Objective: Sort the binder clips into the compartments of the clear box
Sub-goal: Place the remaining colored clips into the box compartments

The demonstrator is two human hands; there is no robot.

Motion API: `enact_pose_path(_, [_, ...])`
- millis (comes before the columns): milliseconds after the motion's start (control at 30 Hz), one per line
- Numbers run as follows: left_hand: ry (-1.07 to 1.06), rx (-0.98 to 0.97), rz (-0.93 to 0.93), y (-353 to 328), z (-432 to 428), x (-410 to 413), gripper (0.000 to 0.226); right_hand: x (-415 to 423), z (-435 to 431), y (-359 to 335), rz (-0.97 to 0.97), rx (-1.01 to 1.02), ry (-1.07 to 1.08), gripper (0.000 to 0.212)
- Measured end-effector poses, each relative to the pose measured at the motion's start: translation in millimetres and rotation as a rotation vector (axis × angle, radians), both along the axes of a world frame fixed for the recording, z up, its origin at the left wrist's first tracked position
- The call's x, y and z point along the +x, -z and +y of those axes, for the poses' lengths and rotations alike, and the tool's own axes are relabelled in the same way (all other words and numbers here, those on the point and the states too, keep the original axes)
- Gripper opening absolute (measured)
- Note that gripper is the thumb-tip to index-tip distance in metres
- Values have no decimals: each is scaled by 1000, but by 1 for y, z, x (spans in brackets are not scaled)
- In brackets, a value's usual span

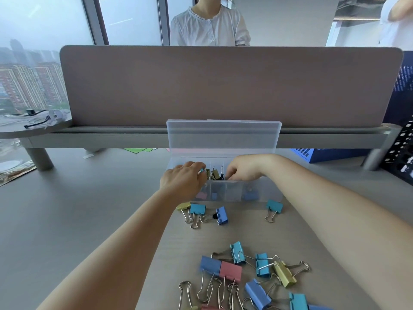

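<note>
Crowding at twelve o'clock risks a misdrop: the left hand [182,179] pinches a teal clip [202,170] over the box [264,189], while the right hand [242,168] curls inside, its grip impossible to tell.

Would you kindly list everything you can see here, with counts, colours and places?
clear box: one, transparent, lid open, against the partition.
clips in box: several, gold and black mid-box; pink, blue behind front wall.
clips by box: four, yellow, teal, blue, teal, desk in front.
near pile: about ten, blue, teal, pink, yellow, bottom edge.
partition: one, grey-brown, behind box.
desk: one, grey.
blue basket: one, right, under shelf.
people: two, white tops, behind partition.
left hand: one, over box's left end.
right hand: one, fingers inside box, grasp hidden.
</note>
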State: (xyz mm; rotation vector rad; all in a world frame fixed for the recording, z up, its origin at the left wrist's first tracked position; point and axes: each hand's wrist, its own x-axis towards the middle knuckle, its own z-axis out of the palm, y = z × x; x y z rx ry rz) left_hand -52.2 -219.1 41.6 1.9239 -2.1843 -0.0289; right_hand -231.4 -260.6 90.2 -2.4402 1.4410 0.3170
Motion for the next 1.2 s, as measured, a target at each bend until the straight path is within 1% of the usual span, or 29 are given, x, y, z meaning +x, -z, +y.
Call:
enact_pose_path(67, [0, -24, 30, 0, 0, 2, 42, -1, -1, -4, -25, -45, -5, 28])
enact_pose_path(100, [4, -39, 51, 0, 1, 3, 42, -2, -3, -6, -73, -99, 6, 27])
enact_pose_path(200, [36, -55, 103, 0, 1, 7, 40, -2, -8, -12, -362, -250, 107, 22])
enact_pose_path(267, [47, -43, 140, -1, 0, 10, 40, 3, -8, -15, -548, -296, 163, 18])
enact_pose_path(300, [47, -40, 154, -1, -1, 11, 40, 6, -8, -14, -599, -313, 175, 16])
enact_pose_path(367, [44, -44, 169, -1, -1, 12, 40, 11, -8, -10, -616, -345, 180, 14])
enact_pose_path(467, [45, -47, 177, 0, -1, 11, 40, 14, -10, 1, -574, -377, 163, 11])
enact_pose_path(500, [39, -48, 210, 0, -2, 11, 40, 14, -10, 3, -586, -391, 159, 9])
enact_pose_path(533, [26, -51, 284, -2, -3, 10, 38, 14, -9, 5, -625, -400, 156, 9])
enact_pose_path(633, [-30, -76, 619, -16, -10, 6, 29, 13, -1, 9, -777, -399, 109, 8])
enact_pose_path(733, [-39, 27, 801, -29, -19, -4, 30, 12, 5, 10, -839, -325, 73, 10])
enact_pose_path(800, [-36, 64, 882, -32, -24, -10, 25, 11, 6, 12, -873, -273, 99, 15])
enact_pose_path(833, [-35, 60, 897, -31, -26, -12, 22, 10, 6, 13, -888, -260, 117, 16])
enact_pose_path(900, [-35, 28, 862, -30, -30, -13, 18, 6, 4, 16, -916, -258, 152, 15])
enact_pose_path(1000, [-6, -17, 857, -31, -35, -13, 8, 0, -3, 20, -927, -289, 212, 12])
enact_pose_path(1067, [15, -35, 827, -31, -36, -15, 6, -2, -6, 23, -931, -288, 249, 12])
enact_pose_path(1133, [23, -71, 734, -32, -37, -16, 6, -2, -8, 25, -916, -297, 269, 11])
enact_pose_path(1200, [24, -118, 590, -33, -38, -17, 5, -1, -11, 29, -883, -343, 292, 10])
